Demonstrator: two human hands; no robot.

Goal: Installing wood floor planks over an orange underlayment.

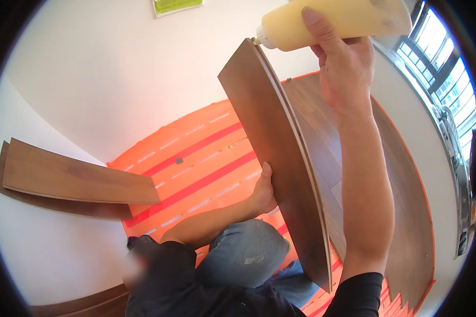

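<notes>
Bottle (359,19) at plank edge (303,148), wide underlay (198,171) leftward.

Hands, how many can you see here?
2: the right hand holds the yellowish bottle up high, and the left hand touches the brown plank at its left edge.

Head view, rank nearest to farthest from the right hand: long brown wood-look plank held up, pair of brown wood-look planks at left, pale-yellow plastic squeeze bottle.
1. Pale-yellow plastic squeeze bottle: in the right hand.
2. Long brown wood-look plank: below and left, top end by the bottle's tip.
3. Pair of brown wood-look planks: far left.
</notes>
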